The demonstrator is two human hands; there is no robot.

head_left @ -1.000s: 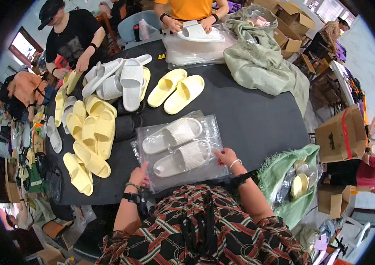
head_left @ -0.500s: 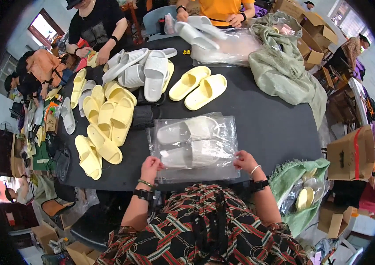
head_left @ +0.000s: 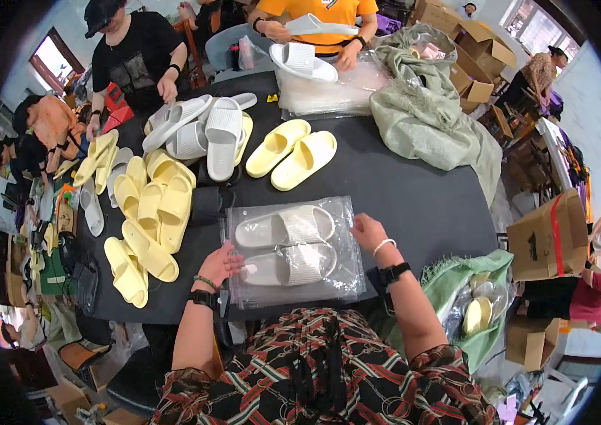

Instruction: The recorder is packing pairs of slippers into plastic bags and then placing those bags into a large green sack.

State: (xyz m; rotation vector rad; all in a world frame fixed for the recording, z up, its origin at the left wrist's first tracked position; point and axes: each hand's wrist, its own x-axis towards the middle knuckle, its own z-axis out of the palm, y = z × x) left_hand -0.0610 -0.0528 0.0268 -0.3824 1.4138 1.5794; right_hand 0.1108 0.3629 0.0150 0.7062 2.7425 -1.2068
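Two pale grey slippers [head_left: 300,225] lie side by side inside a clear plastic bag [head_left: 346,273] on the black table in front of me. More clear film shows beneath that bag. My left hand [head_left: 220,264] rests at the bag's left edge, by the slippers' toes or heels, its fingers stretched and apart. At the upper right edge of the bag is my right hand [head_left: 369,234], with fingers curled together on the film's edge.
Yellow slippers [head_left: 162,202] and grey slippers [head_left: 222,138] are heaped at left. A yellow pair [head_left: 304,159] stands beyond the bag. A green sack [head_left: 485,269] holds packed slippers at right. Across the table, a person in orange [head_left: 315,28] handles grey slippers over stacked plastic bags [head_left: 336,95].
My left hand has loosened from a pinch to spread fingers. My right hand has moved up along the bag's right edge. The person in orange has raised and separated the grey slippers.
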